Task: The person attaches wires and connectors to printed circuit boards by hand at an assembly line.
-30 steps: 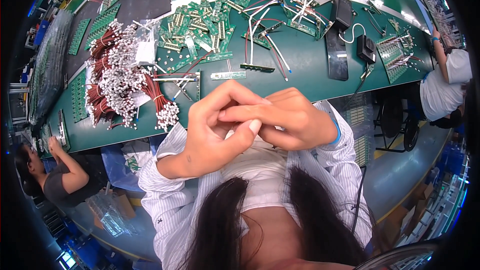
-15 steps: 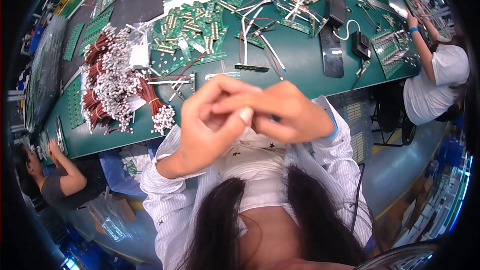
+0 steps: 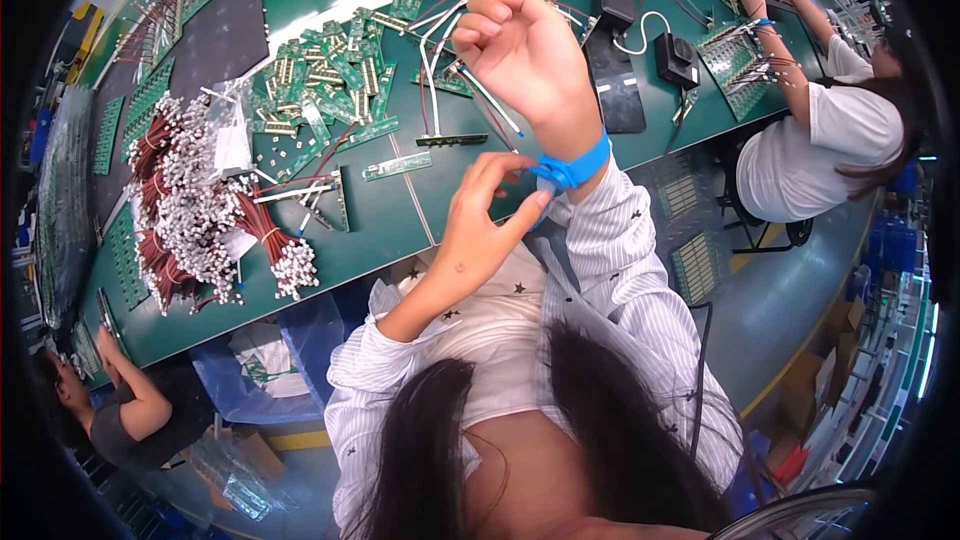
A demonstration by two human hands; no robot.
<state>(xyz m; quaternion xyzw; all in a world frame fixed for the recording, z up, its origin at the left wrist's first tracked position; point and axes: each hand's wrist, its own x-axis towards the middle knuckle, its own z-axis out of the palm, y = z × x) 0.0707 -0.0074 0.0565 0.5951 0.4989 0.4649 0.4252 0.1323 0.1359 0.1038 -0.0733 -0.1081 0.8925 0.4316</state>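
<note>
My right hand is raised over the table, palm toward me, its fingers loosely curled and holding nothing. Around that wrist runs a blue wrist strap. My left hand reaches across to the strap, with thumb and forefinger at its buckle on the inner side of the wrist. Beyond the left hand lie a narrow dark circuit strip with wires and a pale green strip, both apart from my hands.
A heap of green circuit boards and bundles of red wires with white connectors cover the left of the green table. A black box-shaped device and a black phone-like slab lie right. People work on both sides.
My hands, clasped together before, have parted. The right hand rose with its palm turned up, and the left came to its wrist strap. The whole view shifted a little.
</note>
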